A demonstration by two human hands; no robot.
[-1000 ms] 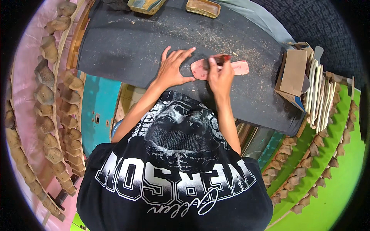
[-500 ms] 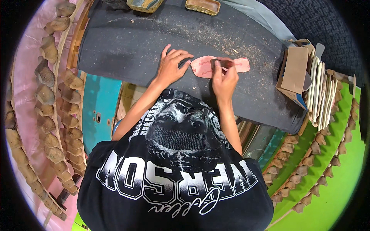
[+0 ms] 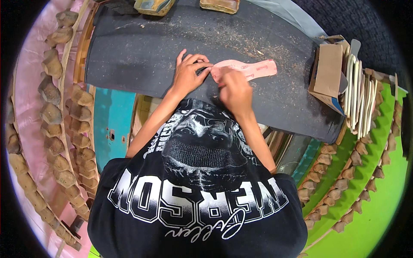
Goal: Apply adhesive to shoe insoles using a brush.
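Note:
A pink insole-shaped sheet (image 3: 261, 69) with small red printing lies flat on the dark cloth, its broad end to the left. At that end, my left hand (image 3: 187, 74) has its thumb and forefinger close together on the edge, the other fingers lifted and bent. My right hand (image 3: 237, 91) is curled over the lower edge of the broad end and slightly blurred. Its fingers are closed around a small dark object, mostly hidden, whose kind I cannot make out. The narrow end points right, untouched.
Shavings lie over the cloth-covered table (image 3: 142, 56). Two shallow trays, one (image 3: 219, 5) at the far edge, stand beyond. At right is a cardboard box (image 3: 327, 71) beside a stack of pale flat pieces (image 3: 357, 99). Racks of brown shoe lasts (image 3: 51, 114) flank both sides.
My right hand has moved left and nearer me along the sheet, baring its middle. The sheet has tilted, its right end now higher. My left hand has barely shifted; the view has moved slightly.

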